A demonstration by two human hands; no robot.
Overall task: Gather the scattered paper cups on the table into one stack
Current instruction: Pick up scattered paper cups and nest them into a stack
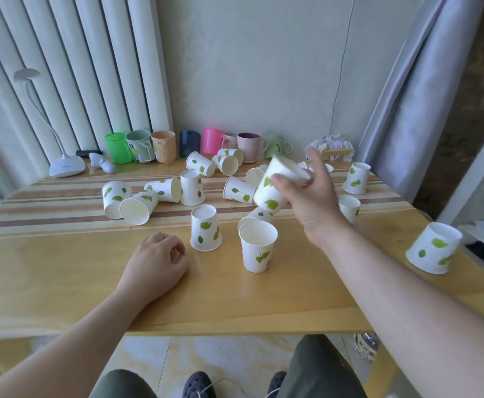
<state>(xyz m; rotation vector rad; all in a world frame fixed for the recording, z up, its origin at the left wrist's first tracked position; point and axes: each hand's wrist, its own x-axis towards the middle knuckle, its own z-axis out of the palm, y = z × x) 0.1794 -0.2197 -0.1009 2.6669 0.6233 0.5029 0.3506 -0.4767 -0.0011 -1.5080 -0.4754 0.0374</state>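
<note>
Several white paper cups with green leaf prints lie scattered on the wooden table (62, 262). My right hand (309, 202) is raised above the table's middle, shut on one tilted paper cup (275, 188) that is blurred. Just below it an upright cup (257, 245) stands mouth up, with another cup (259, 215) lying behind it. An upside-down cup (205, 231) stands to the left of that. My left hand (157, 262) rests on the table as a loose fist with nothing in it. More cups lie on their sides at the left (137, 206) and far right (433, 248).
A row of coloured plastic mugs (163, 146) lines the wall at the back. A white desk lamp (65, 165) stands at the back left, a bundle of bags (332, 147) at the back right. A grey curtain (424, 81) hangs on the right.
</note>
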